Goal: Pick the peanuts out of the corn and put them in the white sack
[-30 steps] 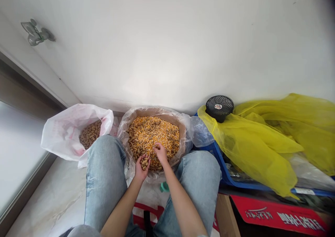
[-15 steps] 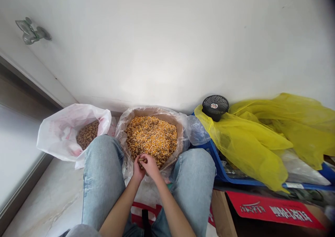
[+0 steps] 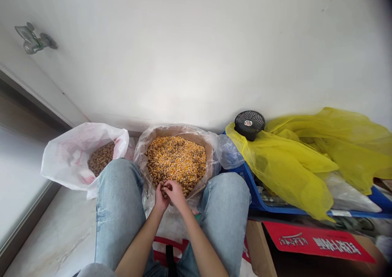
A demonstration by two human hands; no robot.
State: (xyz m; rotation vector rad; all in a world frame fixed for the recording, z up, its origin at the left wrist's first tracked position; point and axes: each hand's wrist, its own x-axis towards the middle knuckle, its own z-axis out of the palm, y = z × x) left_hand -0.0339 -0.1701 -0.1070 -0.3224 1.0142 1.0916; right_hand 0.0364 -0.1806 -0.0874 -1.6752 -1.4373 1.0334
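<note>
Yellow corn and peanut heap [image 3: 176, 162] fills a lined bag [image 3: 180, 129]

White wall [image 3: 196, 52] takes up the upper view, and a pale marble floor [image 3: 61, 232] runs along the lower left. On the right, a yellow plastic sheet [image 3: 290, 162] drapes over a blue crate [image 3: 254, 197], with a small black fan [image 3: 249, 124] resting on top. Light blue jeans [image 3: 119, 203] cover both knees, and the lined bag stands just beyond them, its clear plastic outer layer folded around brown paper. Just beside it on the left, a white plastic bag [image 3: 65, 162] holds a pile of peanuts in the shell [image 3: 101, 158].

The left hand [image 3: 161, 199] and right hand [image 3: 176, 193] meet above the near edge of the heap, which stretches away from them toward the wall. The white bag lies farther left, past the left knee, so the left hand is the nearer to it. The left hand is half closed, its fingers curled around a few peanuts [image 3: 165, 189]. The right hand's fingers bend over the same spot, touching the left hand; whether they grip anything themselves cannot be told. The peanuts are too small and too covered to show which way they lie.
</note>
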